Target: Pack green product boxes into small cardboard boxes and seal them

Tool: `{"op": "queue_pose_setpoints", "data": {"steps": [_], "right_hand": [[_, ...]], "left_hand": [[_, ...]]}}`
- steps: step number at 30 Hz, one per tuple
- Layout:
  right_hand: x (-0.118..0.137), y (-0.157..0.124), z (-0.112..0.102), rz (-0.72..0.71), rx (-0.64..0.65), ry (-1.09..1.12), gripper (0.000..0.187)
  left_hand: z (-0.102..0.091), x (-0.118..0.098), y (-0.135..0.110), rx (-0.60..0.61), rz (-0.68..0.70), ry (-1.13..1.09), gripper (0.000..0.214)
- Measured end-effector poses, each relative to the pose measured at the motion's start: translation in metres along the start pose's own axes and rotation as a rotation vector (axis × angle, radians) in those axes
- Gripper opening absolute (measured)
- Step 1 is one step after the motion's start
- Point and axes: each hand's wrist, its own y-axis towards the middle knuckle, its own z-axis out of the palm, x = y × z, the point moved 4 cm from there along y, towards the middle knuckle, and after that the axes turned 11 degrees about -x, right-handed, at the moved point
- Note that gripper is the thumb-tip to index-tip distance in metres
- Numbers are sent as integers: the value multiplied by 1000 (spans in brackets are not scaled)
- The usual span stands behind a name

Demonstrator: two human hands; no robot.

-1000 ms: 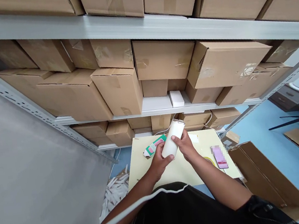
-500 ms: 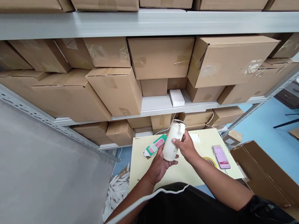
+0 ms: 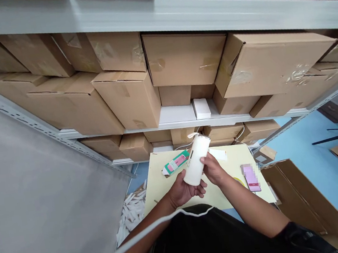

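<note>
A white cylindrical bottle (image 3: 196, 160) with a small strap loop at its top tilts to the right above the table. Dark markings show on its side, too small to read. My left hand (image 3: 185, 190) cups its lower end, thumb against the side and fingers underneath. Higher up, my right hand (image 3: 213, 168) grips the bottle's right side, with most of its fingers hidden behind it. Just left of the bottle, a green box with a pink picture (image 3: 176, 163) lies on the pale yellow table (image 3: 159, 194).
A phone (image 3: 251, 178) and a partly hidden yellow tape roll (image 3: 238, 181) lie to the right. Shelves with cardboard boxes (image 3: 186, 57) rise ahead. A large open carton (image 3: 306, 204) stands at right, white scraps (image 3: 133, 214) at lower left. A white cable (image 3: 134, 239) crosses in front.
The bottle has been turned about its length, so dark markings now face me and its strap loop shows at the top left. My right hand has shifted slightly down its side.
</note>
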Motion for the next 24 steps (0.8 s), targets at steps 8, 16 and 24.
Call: {"op": "queue_pose_setpoints", "data": {"steps": [8,16,24], "right_hand": [[-11,13,-14,-183,-290,-186,71],[-5,14,-9,-47,-8,-110,53],[-7,2,-11,-357,-168,-509,59]], "left_hand": [[-4,-13,1,-270,297,144,73],[-23,-2,5,-109,116,17,62],[-40,-20,11,-277,293,55,68]]}}
